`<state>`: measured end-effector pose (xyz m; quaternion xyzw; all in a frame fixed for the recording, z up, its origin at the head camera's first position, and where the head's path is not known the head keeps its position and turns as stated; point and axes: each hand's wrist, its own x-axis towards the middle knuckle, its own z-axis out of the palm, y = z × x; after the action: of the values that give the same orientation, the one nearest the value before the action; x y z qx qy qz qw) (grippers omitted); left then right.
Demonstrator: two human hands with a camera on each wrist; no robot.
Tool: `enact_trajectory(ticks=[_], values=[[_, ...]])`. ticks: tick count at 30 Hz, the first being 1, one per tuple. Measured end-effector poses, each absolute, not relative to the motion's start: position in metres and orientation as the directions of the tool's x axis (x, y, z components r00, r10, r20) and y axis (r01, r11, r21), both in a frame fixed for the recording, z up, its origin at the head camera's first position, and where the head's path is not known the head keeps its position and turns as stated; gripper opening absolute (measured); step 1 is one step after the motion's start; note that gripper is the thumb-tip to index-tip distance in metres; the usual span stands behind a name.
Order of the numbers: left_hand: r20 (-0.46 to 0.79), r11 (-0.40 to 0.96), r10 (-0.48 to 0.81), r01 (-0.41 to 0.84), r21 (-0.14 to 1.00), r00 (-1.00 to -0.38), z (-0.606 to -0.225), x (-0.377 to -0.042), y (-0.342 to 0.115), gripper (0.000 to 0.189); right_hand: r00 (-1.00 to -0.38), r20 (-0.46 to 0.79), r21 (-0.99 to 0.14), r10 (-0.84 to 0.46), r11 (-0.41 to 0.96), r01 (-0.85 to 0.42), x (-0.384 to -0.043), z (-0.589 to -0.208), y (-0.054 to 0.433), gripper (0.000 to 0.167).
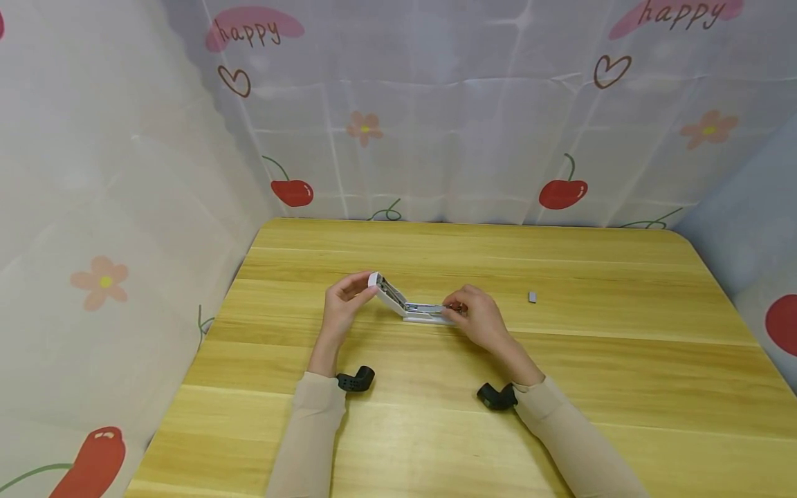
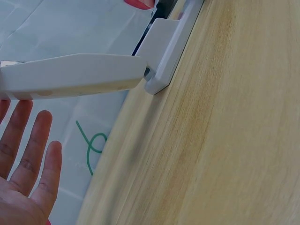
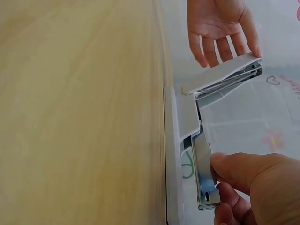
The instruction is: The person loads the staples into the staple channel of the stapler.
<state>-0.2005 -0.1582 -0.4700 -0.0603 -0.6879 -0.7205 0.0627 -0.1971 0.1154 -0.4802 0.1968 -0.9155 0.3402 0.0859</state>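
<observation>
A white stapler [image 1: 425, 319] stands on the table, folded open, its upper arm [image 3: 220, 75] raised steeply at the left. My left hand [image 1: 341, 304] holds the free end of that arm between thumb and fingers; the other fingers spread below it in the left wrist view. Over the base, my right hand [image 1: 482, 318] pinches the metal staple magazine [image 3: 203, 164] near its front end, thumb on one side and fingers on the other. The base [image 2: 171, 51] rests flat on the wood. My right fingers hide part of the magazine's tip in the head view.
A small grey block, like a strip of staples [image 1: 532, 297], lies on the wooden table [image 1: 423, 429] to the right of my right hand. Printed curtains [image 1: 436, 159] hang behind the table's far edge and along the sides. Both wrists wear black cameras.
</observation>
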Motion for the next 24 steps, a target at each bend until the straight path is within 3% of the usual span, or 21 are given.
enact_trajectory(ticks=[15, 24], values=[[0.169, -0.042, -0.018, 0.169, 0.985, -0.985, -0.47, -0.201, -0.158, 0.033, -0.911, 0.284, -0.605, -0.297, 0.682, -0.411, -0.197, -0.481, 0.116, 0.011], [0.171, -0.056, -0.008, 0.172, 0.984, -0.985, -0.47, -0.2, -0.158, 0.032, -0.922, 0.298, -0.61, -0.248, 0.693, -0.384, -0.196, -0.479, 0.133, 0.019]])
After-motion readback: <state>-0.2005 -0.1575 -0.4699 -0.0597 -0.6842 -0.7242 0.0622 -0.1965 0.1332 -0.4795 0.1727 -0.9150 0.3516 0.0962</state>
